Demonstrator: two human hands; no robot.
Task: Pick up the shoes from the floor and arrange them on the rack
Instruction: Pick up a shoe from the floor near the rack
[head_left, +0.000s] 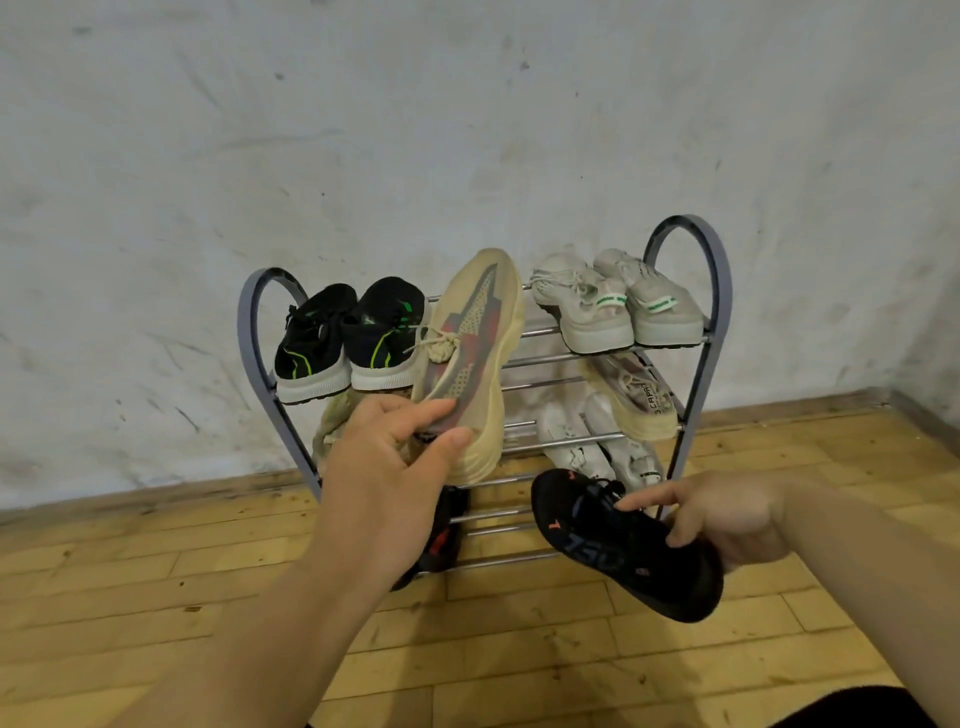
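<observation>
Left hand (384, 467), arm stretched forward at frame center, grips a tan sneaker (467, 358) by the heel, toe up before the rack (691, 332), while the right hand (727, 519), lower right, holds a black shoe (623, 545) above the floor (156, 597).

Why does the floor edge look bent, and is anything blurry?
Head view: the wide-angle lens bows the floor edge and tilts the rack; light is soft and even; the white shoes on the lower shelf look smeared, while the beige shoe in the left hand is sharper.
</observation>
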